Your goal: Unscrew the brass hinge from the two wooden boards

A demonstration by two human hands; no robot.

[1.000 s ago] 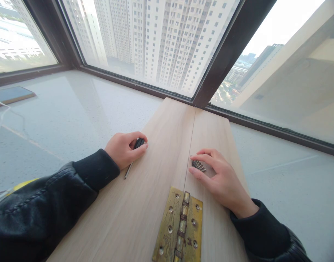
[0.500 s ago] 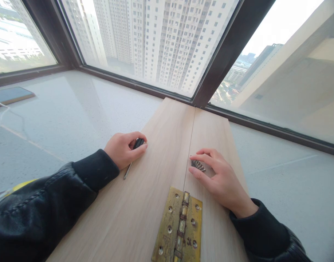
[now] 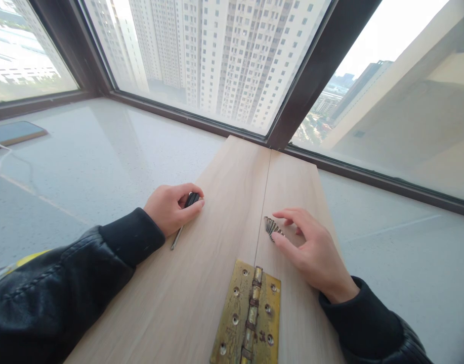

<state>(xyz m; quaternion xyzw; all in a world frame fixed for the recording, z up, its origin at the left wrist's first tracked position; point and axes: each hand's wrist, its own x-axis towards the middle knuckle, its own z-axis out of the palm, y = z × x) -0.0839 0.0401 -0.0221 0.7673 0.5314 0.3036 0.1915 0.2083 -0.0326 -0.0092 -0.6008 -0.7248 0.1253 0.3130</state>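
Observation:
Wrapped round the black handle of a screwdriver (image 3: 192, 199), my left hand (image 3: 173, 205) rests at the left edge of the wooden boards (image 3: 216, 222). The metal shaft points back toward me below the fingers. On the right board lies a fanned row of several screws (image 3: 272, 226). My right hand (image 3: 307, 242) is just right of them, thumb and fingers spread apart, the thumb tip over or against the near screws. A worn brass hinge (image 3: 250, 313) lies open across the seam between the boards, nearer to me, with screw holes in both leaves.
The boards lie on a pale speckled sill (image 3: 83, 167), reaching to the dark window frame (image 3: 279, 134). At the left are a phone (image 3: 19, 132), a white cable (image 3: 2, 154) and a yellow object (image 3: 32, 258) partly behind my sleeve.
My right hand has drawn back slightly to the right and its fingers have opened wider, leaving the screws more exposed. My left hand and the hinge stay in place.

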